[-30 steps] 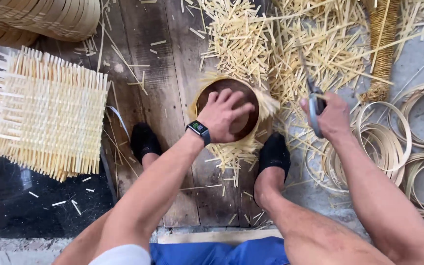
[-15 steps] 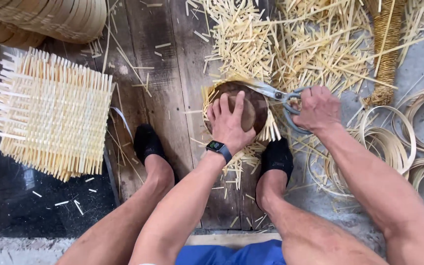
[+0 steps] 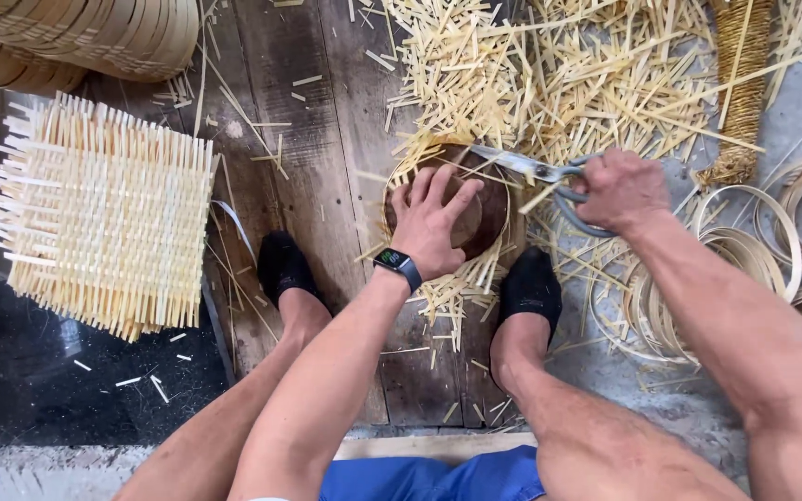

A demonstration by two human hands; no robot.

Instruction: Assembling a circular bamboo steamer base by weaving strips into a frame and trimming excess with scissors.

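Note:
My left hand (image 3: 433,221) presses flat, fingers spread, on a round dark wooden mould (image 3: 485,218) that sits inside a small woven bamboo piece (image 3: 447,278) on the plank floor between my feet. My right hand (image 3: 619,188) grips the handles of grey metal scissors (image 3: 522,165), whose blades point left along the far rim of the woven piece, at its protruding strips. A smartwatch is on my left wrist. Black socks cover both feet.
A stack of square woven bamboo mats (image 3: 104,213) lies to the left. Cut bamboo offcuts (image 3: 549,74) cover the floor ahead. Coiled bamboo hoops (image 3: 763,260) lie to the right, stacked round baskets (image 3: 76,37) at top left, a dark slab (image 3: 48,371) at lower left.
The right hand brought the scissors from upright beside the piece down to its far rim, blades pointing left. The left hand shifted on the mould and spread its fingers.

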